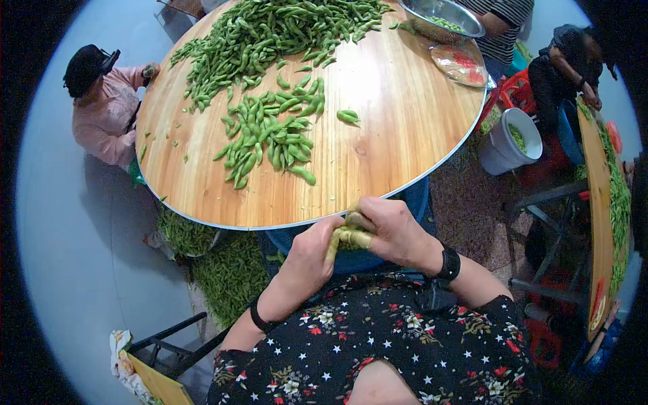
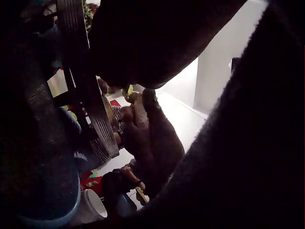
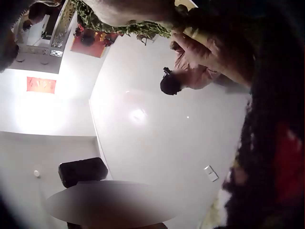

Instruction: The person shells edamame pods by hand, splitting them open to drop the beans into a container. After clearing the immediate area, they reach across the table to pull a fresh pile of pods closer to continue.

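Both hands meet just off the near edge of the round wooden table (image 1: 398, 135). The left hand (image 1: 312, 251) has its fingers curled, with yellowish-green wrapping on a finger. Facing it, the right hand (image 1: 399, 233) is curled too, with similar wrapping on its fingers. A small green thing seems to lie between the fingertips, too hidden to make out. Loose green pods (image 1: 270, 138) lie on the table beyond the hands, beside a large pile (image 1: 270, 40). The left wrist view is dark; the right wrist view shows part of the left hand (image 3: 202, 50).
A blue tub (image 1: 415, 202) stands under the table edge. More pods (image 1: 233, 277) cover the floor at left. At the upper right are a metal bowl (image 1: 474, 28), a plastic bag (image 1: 459, 64) and a white bucket (image 1: 499, 152). A person in pink (image 1: 111, 115) sits at left.
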`<state>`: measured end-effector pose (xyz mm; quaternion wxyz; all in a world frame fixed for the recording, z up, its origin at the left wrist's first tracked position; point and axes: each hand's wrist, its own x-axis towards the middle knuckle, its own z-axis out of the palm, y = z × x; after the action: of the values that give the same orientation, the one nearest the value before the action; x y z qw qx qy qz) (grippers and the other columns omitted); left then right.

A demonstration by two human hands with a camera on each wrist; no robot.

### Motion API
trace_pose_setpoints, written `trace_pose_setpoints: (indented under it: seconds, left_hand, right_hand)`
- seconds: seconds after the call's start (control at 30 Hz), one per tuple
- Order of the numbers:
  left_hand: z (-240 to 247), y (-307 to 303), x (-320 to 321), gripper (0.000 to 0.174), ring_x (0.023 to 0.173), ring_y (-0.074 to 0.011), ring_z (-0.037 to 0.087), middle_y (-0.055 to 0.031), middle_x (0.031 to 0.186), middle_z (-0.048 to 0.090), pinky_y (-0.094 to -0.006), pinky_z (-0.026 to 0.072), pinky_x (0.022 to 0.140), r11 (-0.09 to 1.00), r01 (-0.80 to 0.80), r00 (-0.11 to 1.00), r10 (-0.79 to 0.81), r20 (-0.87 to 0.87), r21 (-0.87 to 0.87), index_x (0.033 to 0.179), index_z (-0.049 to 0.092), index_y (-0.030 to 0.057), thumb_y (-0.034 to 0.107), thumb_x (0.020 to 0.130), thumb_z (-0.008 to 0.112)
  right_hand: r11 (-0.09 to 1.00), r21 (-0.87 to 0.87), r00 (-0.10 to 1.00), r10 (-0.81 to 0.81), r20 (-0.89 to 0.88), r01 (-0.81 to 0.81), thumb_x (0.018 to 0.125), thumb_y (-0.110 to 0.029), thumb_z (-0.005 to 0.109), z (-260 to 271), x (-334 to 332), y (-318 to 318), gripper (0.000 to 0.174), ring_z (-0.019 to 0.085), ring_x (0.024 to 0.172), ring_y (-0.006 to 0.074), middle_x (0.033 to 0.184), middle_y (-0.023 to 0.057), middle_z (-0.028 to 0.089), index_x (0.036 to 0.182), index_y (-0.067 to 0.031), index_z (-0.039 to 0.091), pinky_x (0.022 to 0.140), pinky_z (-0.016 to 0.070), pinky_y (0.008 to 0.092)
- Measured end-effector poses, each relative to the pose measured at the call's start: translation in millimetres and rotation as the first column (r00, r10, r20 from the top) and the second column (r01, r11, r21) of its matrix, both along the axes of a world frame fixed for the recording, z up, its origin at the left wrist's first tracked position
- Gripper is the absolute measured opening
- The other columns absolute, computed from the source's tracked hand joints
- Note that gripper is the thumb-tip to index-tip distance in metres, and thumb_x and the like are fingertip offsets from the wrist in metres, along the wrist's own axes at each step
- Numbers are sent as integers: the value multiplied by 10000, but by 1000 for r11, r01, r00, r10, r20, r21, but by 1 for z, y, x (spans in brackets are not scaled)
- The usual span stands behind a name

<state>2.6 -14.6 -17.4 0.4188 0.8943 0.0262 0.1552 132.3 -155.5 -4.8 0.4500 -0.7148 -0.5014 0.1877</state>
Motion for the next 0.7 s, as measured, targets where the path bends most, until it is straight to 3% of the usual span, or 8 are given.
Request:
trace_pose_setpoints:
  seconds: [0.07,0.2,0.33,0.4,0.6,0.7]
  left_hand:
    - [1,0,-5,208,874,-366,631,-215,958,620,-380,511,732,1000,29,998,-29,-49,-5,1057,553,-16,11,851,562]
    - [2,-9,-7,238,830,-353,638,-196,897,623,-372,509,719,999,-27,999,26,-39,-30,1060,551,-14,-18,823,563]
    - [-18,-9,-7,256,810,-338,643,-186,881,623,-358,507,716,993,-76,996,70,-63,-94,1047,562,-5,-53,797,541]
    - [-22,-11,-6,268,837,-380,613,-213,889,607,-408,498,725,989,-104,987,89,-135,-107,1034,543,-15,-53,768,530]
    - [-18,-11,2,244,846,-371,617,-185,909,617,-402,506,730,993,-80,996,82,18,-81,995,569,5,-51,759,545]
    - [-11,-5,-4,235,854,-354,625,-168,926,622,-408,508,728,996,-86,995,84,-61,-27,998,588,35,-34,777,547]
  right_hand:
    - [998,50,995,31,94,-36,777,-99,657,-6,-6,2,208,560,717,396,734,195,520,861,-1,495,622,459,433]
    - [989,147,991,-28,129,9,746,-47,665,-19,-11,7,188,559,679,392,716,187,536,851,5,517,588,453,408]
    - [998,57,998,15,68,-19,739,-20,633,-22,-9,3,162,567,694,392,716,195,534,850,8,519,591,454,414]
    - [1000,6,999,25,32,-25,735,-13,626,-23,-8,1,158,569,698,392,714,199,532,850,8,519,592,454,418]
    - [1000,-5,993,12,120,-11,722,1,572,-14,-2,-2,150,567,725,425,721,227,532,836,12,474,605,452,466]
    - [1000,-21,979,-12,202,17,738,-5,570,-14,-1,-3,134,575,707,415,709,217,541,836,1,478,597,456,468]
